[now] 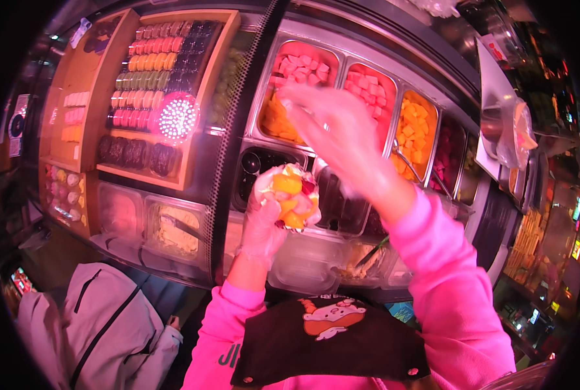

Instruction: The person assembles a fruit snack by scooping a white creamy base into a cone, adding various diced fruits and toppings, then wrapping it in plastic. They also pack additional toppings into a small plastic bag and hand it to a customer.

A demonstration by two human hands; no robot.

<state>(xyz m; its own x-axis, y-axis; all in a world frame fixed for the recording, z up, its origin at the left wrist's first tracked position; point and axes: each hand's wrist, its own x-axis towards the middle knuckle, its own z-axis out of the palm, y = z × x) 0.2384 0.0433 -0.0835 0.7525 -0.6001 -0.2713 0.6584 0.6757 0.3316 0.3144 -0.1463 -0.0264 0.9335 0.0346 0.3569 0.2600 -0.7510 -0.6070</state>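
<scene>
My left hand [261, 226], in a clear thin glove, holds up a round cream-filled dessert [292, 197] topped with orange fruit slices and dark red pieces. Blurred, my right hand [336, 122] reaches over the steel pans; whether its fingers pinch anything is not clear. Its fingertips are nearest to a pan with orange fruit slices [275, 119] and pinkish cubes [302, 68]. Partly behind that hand is a pan of more pinkish cubes [365, 90]. Orange fruit cubes [412, 129] fill the pan to the right, where a metal utensil handle [406, 158] sticks out.
A dark perforated strip [236, 107] separates the pans from a wooden tray [185, 180] with rows of macarons [151, 61]. Plastic tubs [178, 226] line the counter's near edge, one with a spatula [375, 251]. A person in a pale jacket [104, 321] stands at lower left.
</scene>
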